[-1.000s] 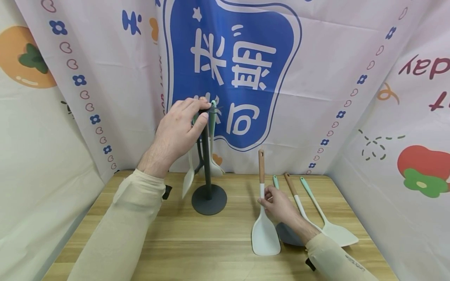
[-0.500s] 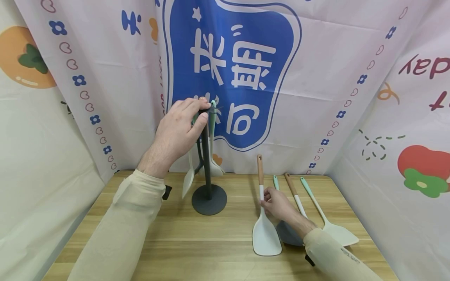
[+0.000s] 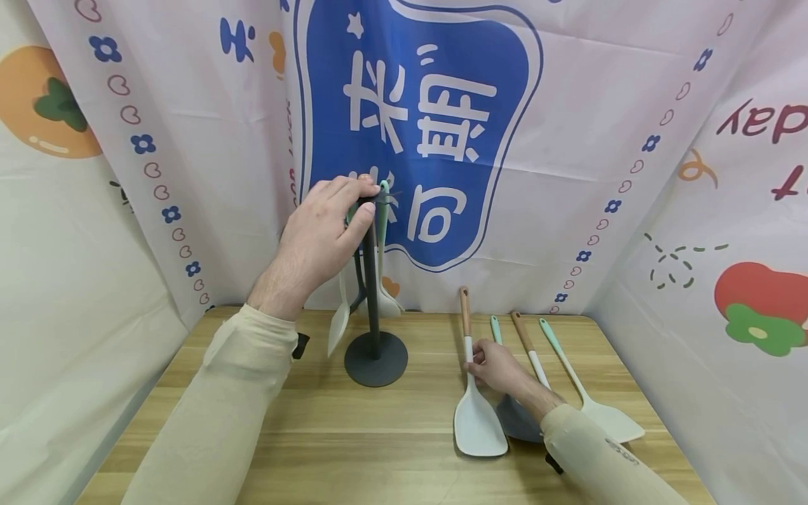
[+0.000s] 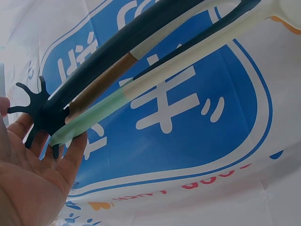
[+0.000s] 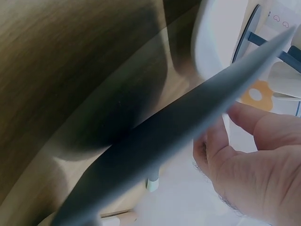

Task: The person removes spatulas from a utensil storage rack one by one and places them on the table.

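My right hand (image 3: pixel 501 366) pinches the white neck of a spatula (image 3: pixel 480 423) with a wooden handle, just above its wide white blade. Under that wrist lies a dark-grey spatula (image 3: pixel 519 419) with a green handle, partly hidden by the arm. At the left, my left hand (image 3: pixel 325 231) rests on top of a black utensil stand (image 3: pixel 372 294), its fingers extended over the hooks. From the hooks hang several utensils, among them a green-handled one (image 4: pixel 89 120) and a wooden-handled one (image 4: pixel 101 84), seen in the left wrist view.
Right of the dark spatula lie a wooden-handled utensil (image 3: pixel 525 337), mostly behind the right arm, and a pale spatula (image 3: pixel 609 419) with a green handle. The stand's round base (image 3: pixel 376 372) sits on the wooden table (image 3: pixel 353 449). Printed cloth (image 3: pixel 568 91) surrounds the table.
The wooden handle end of the white spatula has come down and slightly left, with my right hand still pinching the neck. My left hand has stayed on the stand.
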### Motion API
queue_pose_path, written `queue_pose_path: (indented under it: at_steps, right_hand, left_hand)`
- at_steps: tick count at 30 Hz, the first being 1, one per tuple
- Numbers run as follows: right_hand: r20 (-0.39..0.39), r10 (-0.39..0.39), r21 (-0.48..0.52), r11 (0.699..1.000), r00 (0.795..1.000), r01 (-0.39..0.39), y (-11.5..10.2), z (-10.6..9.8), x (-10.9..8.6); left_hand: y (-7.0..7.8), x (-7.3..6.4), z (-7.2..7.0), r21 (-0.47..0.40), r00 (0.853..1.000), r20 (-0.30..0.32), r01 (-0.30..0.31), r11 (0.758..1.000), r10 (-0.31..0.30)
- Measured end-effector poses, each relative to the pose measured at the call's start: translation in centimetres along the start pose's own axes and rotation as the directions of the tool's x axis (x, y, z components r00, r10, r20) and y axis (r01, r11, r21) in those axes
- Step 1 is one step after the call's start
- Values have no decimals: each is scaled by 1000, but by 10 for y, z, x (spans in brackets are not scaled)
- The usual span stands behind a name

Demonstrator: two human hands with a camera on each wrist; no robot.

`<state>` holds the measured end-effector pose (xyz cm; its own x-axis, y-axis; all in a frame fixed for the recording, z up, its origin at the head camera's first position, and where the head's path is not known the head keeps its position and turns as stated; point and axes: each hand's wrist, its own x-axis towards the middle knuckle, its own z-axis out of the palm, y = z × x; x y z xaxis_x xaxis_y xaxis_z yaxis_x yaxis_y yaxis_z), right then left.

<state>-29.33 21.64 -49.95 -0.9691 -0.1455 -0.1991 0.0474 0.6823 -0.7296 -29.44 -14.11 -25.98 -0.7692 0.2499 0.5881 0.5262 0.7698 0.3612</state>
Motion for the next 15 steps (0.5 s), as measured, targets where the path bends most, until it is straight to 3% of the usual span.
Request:
queue_pose_path:
  at_steps: [15]
  right_hand:
    - [37,10,-78,997,999,-7,2,0,4]
  left_hand:
    - [-1,0,0,2,1000,3,-2,1000,2]
